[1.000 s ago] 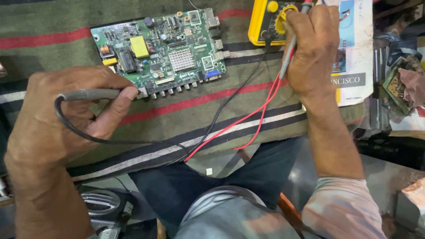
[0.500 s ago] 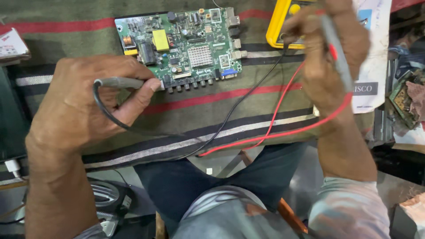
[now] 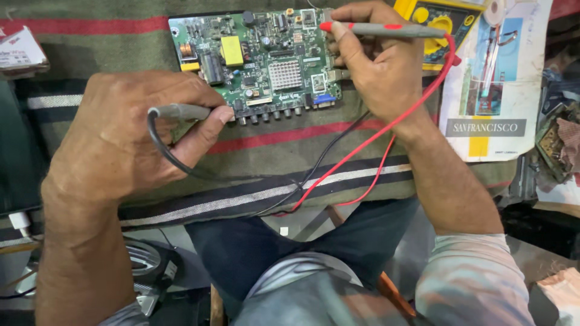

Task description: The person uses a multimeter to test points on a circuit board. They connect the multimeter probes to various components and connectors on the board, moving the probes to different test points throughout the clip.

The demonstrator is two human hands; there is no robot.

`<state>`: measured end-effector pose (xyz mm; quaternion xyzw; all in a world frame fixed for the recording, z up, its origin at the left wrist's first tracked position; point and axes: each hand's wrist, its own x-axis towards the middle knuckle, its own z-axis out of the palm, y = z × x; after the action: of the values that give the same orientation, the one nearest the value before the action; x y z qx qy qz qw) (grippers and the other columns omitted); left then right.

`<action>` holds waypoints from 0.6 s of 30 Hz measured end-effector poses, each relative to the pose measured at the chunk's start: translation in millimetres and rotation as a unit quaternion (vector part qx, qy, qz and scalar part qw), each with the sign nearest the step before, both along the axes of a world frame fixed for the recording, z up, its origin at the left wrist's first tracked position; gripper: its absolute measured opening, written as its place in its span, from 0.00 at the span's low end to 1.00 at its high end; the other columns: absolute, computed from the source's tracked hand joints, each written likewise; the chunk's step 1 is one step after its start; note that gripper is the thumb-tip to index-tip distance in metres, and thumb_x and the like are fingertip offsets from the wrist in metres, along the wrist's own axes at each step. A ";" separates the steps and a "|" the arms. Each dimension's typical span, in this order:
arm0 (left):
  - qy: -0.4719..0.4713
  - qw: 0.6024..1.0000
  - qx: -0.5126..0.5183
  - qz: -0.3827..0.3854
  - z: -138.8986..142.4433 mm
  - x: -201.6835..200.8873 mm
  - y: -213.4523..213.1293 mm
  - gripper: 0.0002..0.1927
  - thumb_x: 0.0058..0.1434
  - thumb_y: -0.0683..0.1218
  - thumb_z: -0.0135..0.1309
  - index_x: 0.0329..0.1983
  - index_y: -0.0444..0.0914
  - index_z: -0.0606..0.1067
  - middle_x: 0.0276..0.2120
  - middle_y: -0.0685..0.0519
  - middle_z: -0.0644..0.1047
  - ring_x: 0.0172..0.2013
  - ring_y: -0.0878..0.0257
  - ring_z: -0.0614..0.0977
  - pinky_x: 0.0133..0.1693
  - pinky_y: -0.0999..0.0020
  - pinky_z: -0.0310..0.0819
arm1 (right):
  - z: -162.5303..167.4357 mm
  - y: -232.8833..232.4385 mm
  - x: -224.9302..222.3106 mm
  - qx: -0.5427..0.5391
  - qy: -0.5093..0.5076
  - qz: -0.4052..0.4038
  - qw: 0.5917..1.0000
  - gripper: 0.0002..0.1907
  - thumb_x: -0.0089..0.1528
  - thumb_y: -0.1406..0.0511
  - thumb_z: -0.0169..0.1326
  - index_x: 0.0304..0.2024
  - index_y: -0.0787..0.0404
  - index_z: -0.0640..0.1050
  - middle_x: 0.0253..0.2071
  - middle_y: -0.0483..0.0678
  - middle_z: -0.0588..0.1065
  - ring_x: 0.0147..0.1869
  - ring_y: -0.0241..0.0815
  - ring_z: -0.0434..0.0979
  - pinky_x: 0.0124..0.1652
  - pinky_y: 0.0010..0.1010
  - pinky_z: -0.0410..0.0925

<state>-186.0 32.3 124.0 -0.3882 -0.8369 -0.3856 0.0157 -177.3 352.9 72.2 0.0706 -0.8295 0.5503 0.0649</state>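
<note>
Left hand (image 3: 121, 136) fingers pinch the grey black-leaded probe (image 3: 181, 111) at the green rectangular circuit board's (image 3: 257, 60) 7 o'clock edge, right hand (image 3: 377, 66) fingers grip the red-tipped probe (image 3: 386, 29) near 3 o'clock; probing apparently underway, meter reading unseen.

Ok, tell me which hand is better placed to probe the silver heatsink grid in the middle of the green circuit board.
Probably the right hand: its grey red-tipped probe lies over the green circuit board. The left hand sits at the board's lower edge.
</note>
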 end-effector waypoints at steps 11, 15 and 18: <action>0.027 1.000 0.008 -0.004 -1.3 -1.0 0.2 0.06 0.60 0.43 0.64 0.33 0.35 0.80 0.27 0.47 0.80 0.26 0.51 0.82 0.28 0.59 0.74 | -7.0 -4.8 -5.1 0.052 0.025 -0.031 0.998 0.06 0.74 0.70 0.59 0.42 0.68 0.80 0.31 0.40 0.76 0.33 0.25 0.72 0.33 0.18 0.64; 0.019 1.000 0.002 -0.004 -2.3 -1.2 -0.2 0.07 0.61 0.44 0.64 0.33 0.35 0.80 0.27 0.48 0.80 0.25 0.51 0.82 0.28 0.59 0.74 | -4.5 -6.1 -4.6 0.063 0.035 -0.016 0.997 0.05 0.75 0.70 0.59 0.45 0.68 0.81 0.33 0.40 0.77 0.36 0.25 0.75 0.36 0.18 0.68; 0.016 1.000 0.001 -0.003 -3.0 -1.6 -0.4 0.07 0.61 0.44 0.64 0.34 0.35 0.80 0.27 0.48 0.80 0.25 0.52 0.82 0.27 0.60 0.73 | -3.4 -6.2 -4.8 0.064 0.034 -0.010 0.997 0.05 0.75 0.71 0.58 0.46 0.69 0.81 0.34 0.41 0.77 0.37 0.26 0.76 0.37 0.19 0.69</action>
<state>-187.6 31.9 121.0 -0.3974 -0.8348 -0.3801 0.0286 -182.1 346.8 68.7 0.0847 -0.8608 0.4930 0.0939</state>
